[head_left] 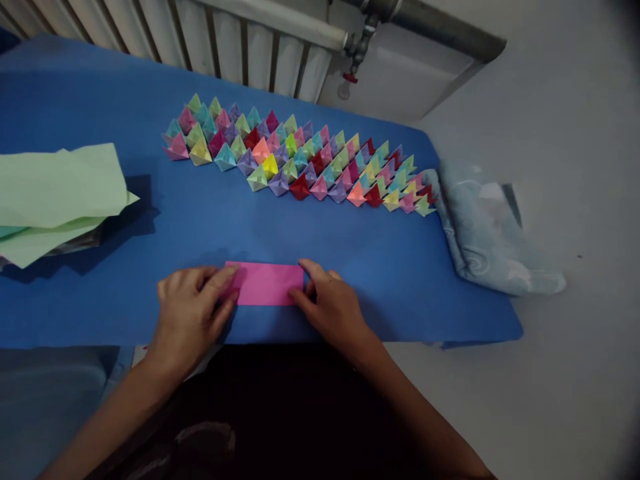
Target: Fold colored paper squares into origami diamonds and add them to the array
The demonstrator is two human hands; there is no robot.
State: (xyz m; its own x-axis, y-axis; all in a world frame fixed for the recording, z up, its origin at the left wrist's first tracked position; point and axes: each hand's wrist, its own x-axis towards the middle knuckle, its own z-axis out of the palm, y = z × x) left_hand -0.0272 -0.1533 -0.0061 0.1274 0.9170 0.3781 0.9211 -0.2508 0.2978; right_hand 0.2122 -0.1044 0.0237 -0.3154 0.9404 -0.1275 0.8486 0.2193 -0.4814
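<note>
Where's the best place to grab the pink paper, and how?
Probably by its two short ends, pinched gently, one hand coming from each side. The pink paper is a thin, flat strip, longer from left to right, and the left hand and right hand are at those ends.

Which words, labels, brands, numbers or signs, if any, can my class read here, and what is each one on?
None can be read.
Pink paper: no print visible.
Dark clothing: a faint pale mark, too dim to make out.
Folded cloth: pale swirls, no legible lettering.
</note>
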